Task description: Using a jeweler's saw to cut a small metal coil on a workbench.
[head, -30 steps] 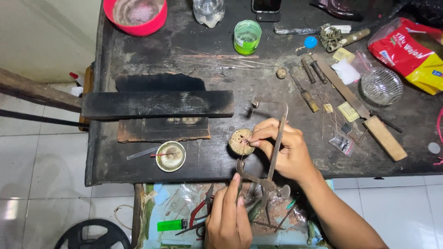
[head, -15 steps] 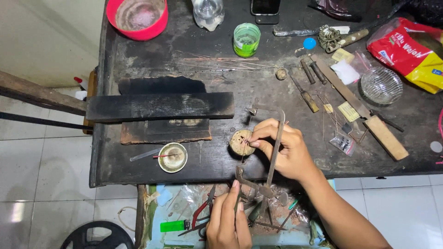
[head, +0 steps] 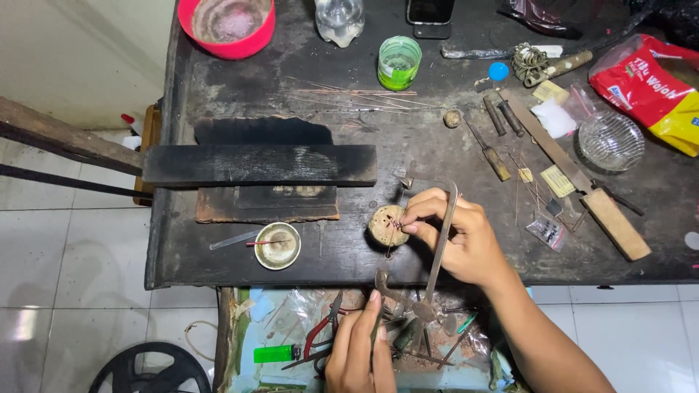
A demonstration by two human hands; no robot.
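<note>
My right hand (head: 466, 236) rests on the dark workbench (head: 218, 87). Its fingertips pinch a tiny wire piece against a small round pitted block (head: 382, 225) near the front edge. A thin metal saw frame (head: 442, 240) runs over the back of this hand, from the bench down toward the open drawer. My left hand (head: 357, 353) is below the bench edge, fingers closed around the saw's handle end. The saw blade stands close to the block; I cannot tell whether it touches the piece.
A round metal dish (head: 277, 245) and a charred black plank (head: 260, 165) lie left of the block. Files, rods, a glass dish (head: 610, 140) and a red-yellow bag (head: 655, 80) crowd the right. The drawer holds red pliers (head: 320, 338) and a green lighter (head: 277, 354).
My left hand with the saw handle sits slightly lower. My right hand stays pinched at the block.
</note>
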